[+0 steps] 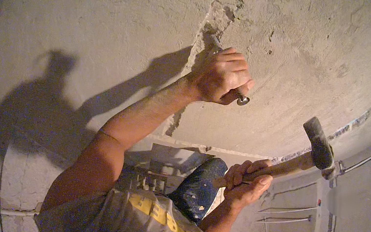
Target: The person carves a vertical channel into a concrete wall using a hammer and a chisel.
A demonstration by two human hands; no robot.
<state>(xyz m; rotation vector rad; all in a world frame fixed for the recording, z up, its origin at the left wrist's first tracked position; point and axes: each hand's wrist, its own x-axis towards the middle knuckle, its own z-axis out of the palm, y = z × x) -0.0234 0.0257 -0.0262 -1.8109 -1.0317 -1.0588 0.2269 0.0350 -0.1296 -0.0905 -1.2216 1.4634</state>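
Left hand (pixel 225 76): grip around chisel (pixel 243 100), far end at wall groove (pixel 221 17) | Right hand (pixel 247 182): grip around wooden handle (pixel 287 167) of hammer (pixel 319 148) | Hammer head: apart from chisel

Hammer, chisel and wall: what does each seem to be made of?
Hammer: the head looks like dull metal, probably steel, being dark grey and blocky; the handle seems matte wood, by its brownish tone. Chisel: apparently metal, with a bright glint at its flared end. Wall: matte plaster or cement, judging by its rough surface and crumbly groove; which is unclear.
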